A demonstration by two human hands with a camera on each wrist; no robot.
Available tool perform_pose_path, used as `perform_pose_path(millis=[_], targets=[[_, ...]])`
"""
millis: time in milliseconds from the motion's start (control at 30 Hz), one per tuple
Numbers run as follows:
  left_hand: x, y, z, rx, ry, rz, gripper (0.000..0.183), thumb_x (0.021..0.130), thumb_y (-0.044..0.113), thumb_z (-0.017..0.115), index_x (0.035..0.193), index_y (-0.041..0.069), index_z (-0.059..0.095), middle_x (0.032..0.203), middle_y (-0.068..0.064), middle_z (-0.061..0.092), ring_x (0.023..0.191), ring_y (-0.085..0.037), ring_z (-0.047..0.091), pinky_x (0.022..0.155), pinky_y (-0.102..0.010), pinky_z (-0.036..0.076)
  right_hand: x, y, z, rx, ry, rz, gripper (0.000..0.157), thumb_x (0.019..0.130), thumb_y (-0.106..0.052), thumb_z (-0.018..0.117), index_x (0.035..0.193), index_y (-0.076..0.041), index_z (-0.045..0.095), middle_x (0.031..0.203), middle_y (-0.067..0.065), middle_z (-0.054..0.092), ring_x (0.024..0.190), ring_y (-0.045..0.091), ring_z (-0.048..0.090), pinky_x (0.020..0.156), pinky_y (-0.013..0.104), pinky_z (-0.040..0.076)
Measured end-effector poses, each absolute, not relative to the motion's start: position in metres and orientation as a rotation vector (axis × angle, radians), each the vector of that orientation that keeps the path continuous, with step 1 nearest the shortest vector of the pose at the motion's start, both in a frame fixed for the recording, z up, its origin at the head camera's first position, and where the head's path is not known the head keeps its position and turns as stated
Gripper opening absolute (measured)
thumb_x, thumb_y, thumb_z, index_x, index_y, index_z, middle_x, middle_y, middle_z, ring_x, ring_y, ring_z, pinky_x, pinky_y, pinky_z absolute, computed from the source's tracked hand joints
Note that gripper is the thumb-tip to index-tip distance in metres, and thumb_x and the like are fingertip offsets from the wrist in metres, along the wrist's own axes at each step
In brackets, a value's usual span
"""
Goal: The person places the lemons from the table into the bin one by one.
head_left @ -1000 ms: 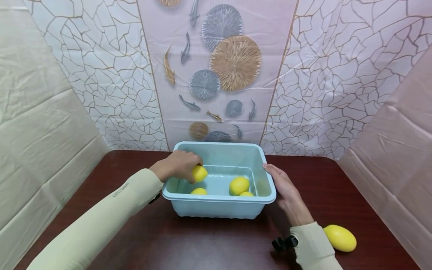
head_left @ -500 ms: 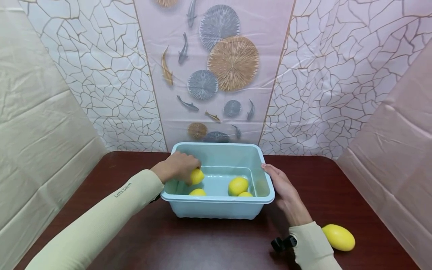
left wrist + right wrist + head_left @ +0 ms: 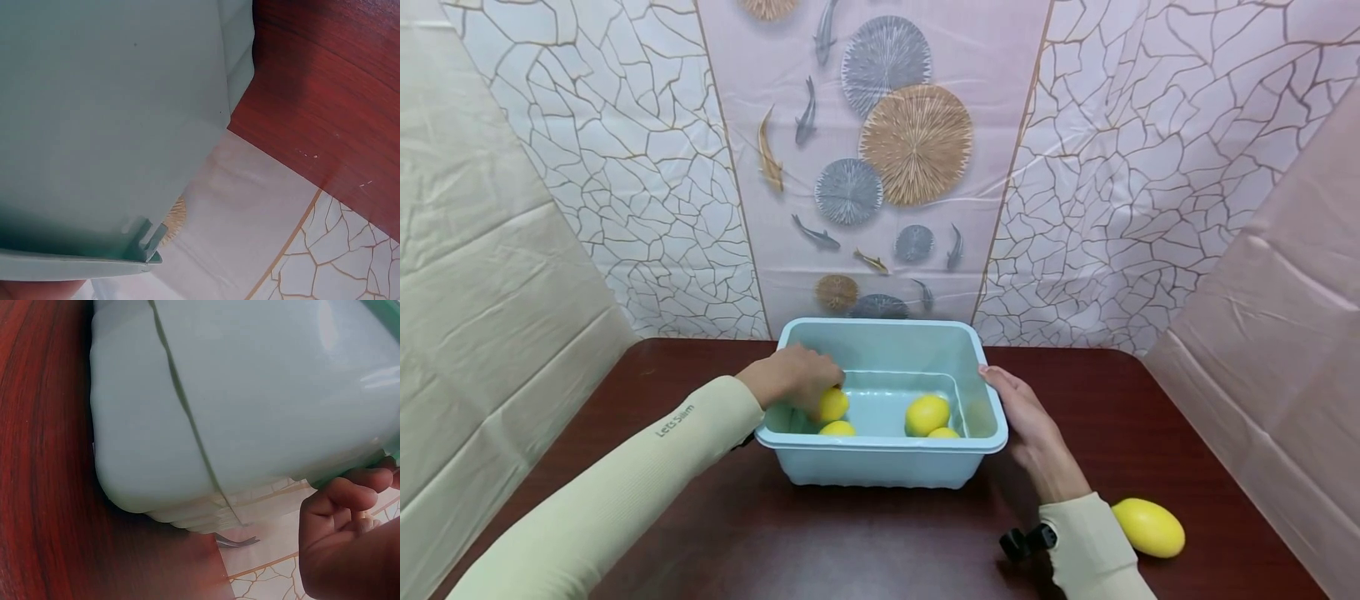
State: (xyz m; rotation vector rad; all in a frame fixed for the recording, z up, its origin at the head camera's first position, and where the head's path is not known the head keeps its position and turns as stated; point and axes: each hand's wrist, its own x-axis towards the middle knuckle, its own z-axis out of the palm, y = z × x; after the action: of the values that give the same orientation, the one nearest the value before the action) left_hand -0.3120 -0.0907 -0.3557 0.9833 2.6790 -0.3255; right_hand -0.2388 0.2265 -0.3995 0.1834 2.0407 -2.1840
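Observation:
A light blue plastic tub (image 3: 880, 462) stands on the table, several lemons in it. My left hand (image 3: 797, 377) reaches over its left side and holds a lemon (image 3: 834, 405) low inside, the fingertips partly hidden. Near the front wall lies another lemon (image 3: 838, 428), and two more, a lemon (image 3: 927, 414) and a lower lemon (image 3: 943, 433), sit together at the right. My right hand (image 3: 1028, 425) grips the tub's right rim, its fingers curled under the edge in the right wrist view. Mostly the tub's outer wall (image 3: 112, 125) fills the left wrist view.
On the dark red-brown table (image 3: 820, 542), a larger yellow lemon-like fruit (image 3: 1150, 528) lies beside my right forearm. A black wrist device (image 3: 1028, 542) sticks out from the right cuff. Patterned cloth (image 3: 917, 142) hangs behind the tub, and pale cloth walls flank both sides.
My left hand has lowered its lemon deeper into the tub and slightly leftward. The right hand keeps its grip on the rim. The whole head view has shifted slightly.

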Motion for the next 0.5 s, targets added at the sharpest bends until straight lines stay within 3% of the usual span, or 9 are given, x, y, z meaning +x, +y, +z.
perform_pose_path(millis=[500], targets=[[-0.3122, -0.0880, -0.3581, 0.980, 2.590, -0.345, 0.040, 0.080, 0.036, 0.082, 0.114, 0.024, 0.064, 0.090, 0.007, 0.058, 0.081, -0.015, 0.055, 0.074, -0.034, 0.045, -0.2378, 0.2272, -0.3999, 0.181, 2.042, -2.173, 0.052, 0.102, -0.042, 0.052, 0.137, -0.004, 0.048, 0.123, 0.008, 0.060, 0.108, 0.018, 0.058, 0.093, 0.034, 0.051]])
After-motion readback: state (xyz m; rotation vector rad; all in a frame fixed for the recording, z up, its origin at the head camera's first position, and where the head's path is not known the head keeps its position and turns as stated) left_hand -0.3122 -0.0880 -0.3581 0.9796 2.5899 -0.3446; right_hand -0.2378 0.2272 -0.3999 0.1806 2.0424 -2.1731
